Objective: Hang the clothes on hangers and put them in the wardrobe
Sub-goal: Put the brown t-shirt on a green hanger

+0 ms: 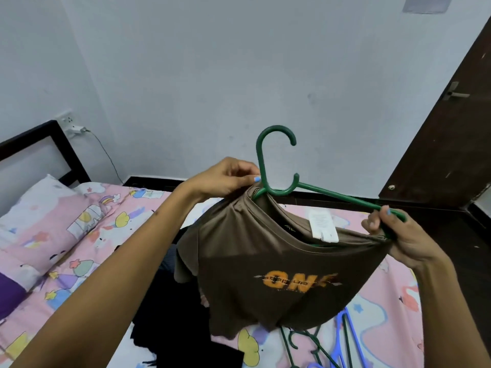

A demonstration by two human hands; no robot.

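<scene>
A brown T-shirt (271,264) with an orange print hangs in the air over the bed, partly drawn over a green plastic hanger (276,166). The hanger's hook sticks up through the neck opening. Its left shoulder is inside the shirt; its right arm lies bare outside the collar. My left hand (225,179) pinches the shirt's collar next to the hook. My right hand (390,229) grips the hanger's right end together with the stretched collar. A white label shows inside the neck.
Below lies a bed (87,235) with a pink cartoon sheet and a pillow (39,205). Dark clothes (170,325) are heaped on it. Several green and blue hangers (326,346) lie at the lower right. A dark door (446,134) stands at the right.
</scene>
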